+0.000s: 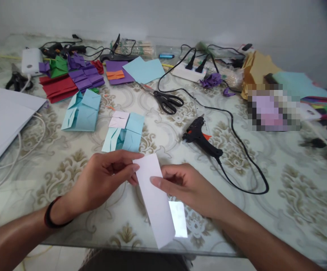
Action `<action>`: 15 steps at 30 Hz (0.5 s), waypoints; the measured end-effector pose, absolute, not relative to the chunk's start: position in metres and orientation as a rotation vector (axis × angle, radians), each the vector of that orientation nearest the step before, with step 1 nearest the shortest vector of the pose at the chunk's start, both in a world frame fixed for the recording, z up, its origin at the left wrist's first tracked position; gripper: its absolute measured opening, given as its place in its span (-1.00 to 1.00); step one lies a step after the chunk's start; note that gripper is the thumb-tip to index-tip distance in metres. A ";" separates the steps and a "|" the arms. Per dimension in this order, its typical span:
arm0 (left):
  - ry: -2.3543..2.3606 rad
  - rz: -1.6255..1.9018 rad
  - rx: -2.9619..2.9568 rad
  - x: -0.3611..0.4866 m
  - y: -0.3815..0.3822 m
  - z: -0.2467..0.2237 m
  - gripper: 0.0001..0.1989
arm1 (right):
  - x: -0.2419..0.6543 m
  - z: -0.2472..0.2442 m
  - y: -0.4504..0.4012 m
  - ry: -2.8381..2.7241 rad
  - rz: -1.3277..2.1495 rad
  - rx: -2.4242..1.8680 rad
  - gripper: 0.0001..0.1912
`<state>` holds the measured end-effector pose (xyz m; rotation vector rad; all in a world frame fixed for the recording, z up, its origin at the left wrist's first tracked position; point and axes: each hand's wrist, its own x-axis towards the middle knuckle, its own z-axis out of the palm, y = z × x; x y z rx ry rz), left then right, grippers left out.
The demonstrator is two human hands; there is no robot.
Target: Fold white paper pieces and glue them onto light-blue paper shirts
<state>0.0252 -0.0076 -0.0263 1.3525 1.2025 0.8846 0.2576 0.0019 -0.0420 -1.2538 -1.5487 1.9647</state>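
A long pale lilac-white paper strip [155, 210] slants down toward the table's front edge, held between both hands. My left hand [109, 177] pinches its upper left corner between thumb and fingers. On the strip's right side, my right hand [180, 184] has its thumb on the face and its fingers behind, partly hidden. Just beyond my left hand lies a folded light-blue paper piece [132, 139] with a pale pink section [119, 120]. Another folded light-blue piece [86, 114] rests farther left.
A black glue gun [203, 139] with a looping cord lies right of centre. Black-handled scissors [167, 101] sit behind it. White sheets [8, 116] cover the left side; folded coloured papers [58, 86] and a power strip [188, 71] stand along the back.
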 end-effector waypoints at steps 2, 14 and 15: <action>1.209 0.899 1.350 0.024 -0.007 -0.026 -0.77 | 0.257 -0.042 0.002 -1.527 1.969 -1.266 -0.55; 1.249 0.992 1.360 0.021 -0.004 -0.026 -0.79 | 0.257 -0.045 0.004 -1.505 1.894 -1.334 -0.52; 1.259 1.002 1.366 0.020 -0.003 -0.026 -0.79 | 0.257 -0.044 0.004 -1.500 1.896 -1.337 -0.51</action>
